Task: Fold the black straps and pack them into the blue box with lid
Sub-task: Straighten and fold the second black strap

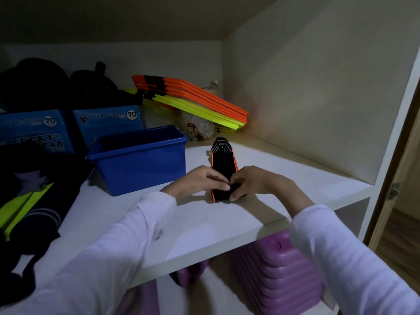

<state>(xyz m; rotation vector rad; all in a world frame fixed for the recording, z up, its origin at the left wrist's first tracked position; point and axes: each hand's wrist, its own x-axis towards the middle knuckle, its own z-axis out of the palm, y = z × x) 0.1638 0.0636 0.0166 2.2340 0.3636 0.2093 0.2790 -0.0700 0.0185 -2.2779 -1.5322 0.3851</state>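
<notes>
**Both hands on the near end of a black strap beside the blue box**

A black strap (223,171) with orange edging lies flat on the white shelf (284,178), just to the right of the open blue box (141,160) and apart from it. Its striped, pointed far end reaches away from the person, past the box's back right corner; its near end sits close to the shelf's front edge.

The left hand (200,181) comes in from the box side, fingers curled and pinching the strap's near end, which looks partly doubled over. The right hand (252,181) meets it from the other side, fingers bent round the same end with the thumb low against the strap's right edge. The two hands touch over the strap, so most of its length lies beyond them, farther from the person.

Behind the box stand two blue cartons (106,123), and behind and to the right of it leans a stack of orange and yellow flat bars (204,103).
</notes>
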